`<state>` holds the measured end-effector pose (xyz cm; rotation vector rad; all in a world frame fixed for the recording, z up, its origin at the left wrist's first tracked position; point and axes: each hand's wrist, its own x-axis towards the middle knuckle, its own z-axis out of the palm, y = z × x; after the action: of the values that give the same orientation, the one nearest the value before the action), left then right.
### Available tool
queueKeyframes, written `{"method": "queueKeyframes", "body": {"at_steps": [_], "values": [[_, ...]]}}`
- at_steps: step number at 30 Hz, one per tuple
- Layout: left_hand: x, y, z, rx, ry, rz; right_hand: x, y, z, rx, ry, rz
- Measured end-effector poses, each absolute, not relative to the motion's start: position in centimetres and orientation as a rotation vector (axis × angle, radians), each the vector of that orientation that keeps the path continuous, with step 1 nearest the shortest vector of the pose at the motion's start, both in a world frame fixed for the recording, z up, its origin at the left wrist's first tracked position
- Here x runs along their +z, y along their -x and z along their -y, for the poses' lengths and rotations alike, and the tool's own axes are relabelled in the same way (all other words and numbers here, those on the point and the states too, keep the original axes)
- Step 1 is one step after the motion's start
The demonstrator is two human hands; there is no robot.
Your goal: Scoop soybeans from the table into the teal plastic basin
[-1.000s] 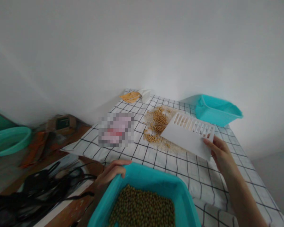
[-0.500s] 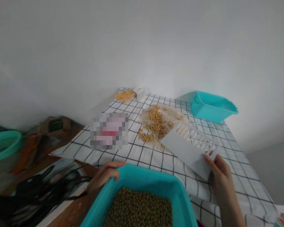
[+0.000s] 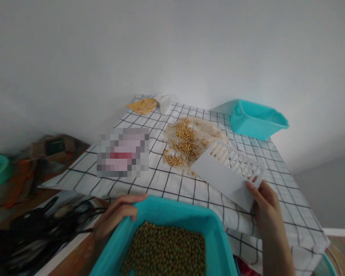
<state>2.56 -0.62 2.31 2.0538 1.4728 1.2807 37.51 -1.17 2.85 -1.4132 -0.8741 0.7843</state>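
My left hand (image 3: 115,216) grips the near left rim of a turquoise basin (image 3: 189,220) filled with green beans (image 3: 166,251). My right hand (image 3: 263,199) pinches the corner of a white slotted plastic scoop (image 3: 224,174), held tilted just above the checked tablecloth (image 3: 172,184). The scoop's far edge lies beside a spread pile of yellow soybeans mixed with pale grains (image 3: 189,140) in the middle of the cloth.
A second turquoise basin (image 3: 255,120) stands at the table's far right corner. An orange packet (image 3: 142,105) and a white object (image 3: 163,102) lie at the far edge by the wall. Black cables (image 3: 31,230) and clutter sit to the left, a blurred pink patch (image 3: 122,153) on the cloth.
The scoop has come back toward me, off the soybean pile, and tilted lower. The view has shifted, showing more of the table's right edge.
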Motion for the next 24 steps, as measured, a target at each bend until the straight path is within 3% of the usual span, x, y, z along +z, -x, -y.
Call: {"method": "queueKeyframes", "body": {"at_steps": [4,12,24], "values": [[0.2,-3.2,0.0,1.493,-1.901,-1.312,3.4,-37.1,1.3,0.794,1.391,0.828],[0.0,-4.3,0.5,1.491,-1.867,-1.302,2.9,-40.4,4.0,0.697,1.471,0.753],[0.3,-5.2,0.4,1.496,-1.917,-1.306,4.0,-39.3,5.7,0.814,1.557,0.743]]}}
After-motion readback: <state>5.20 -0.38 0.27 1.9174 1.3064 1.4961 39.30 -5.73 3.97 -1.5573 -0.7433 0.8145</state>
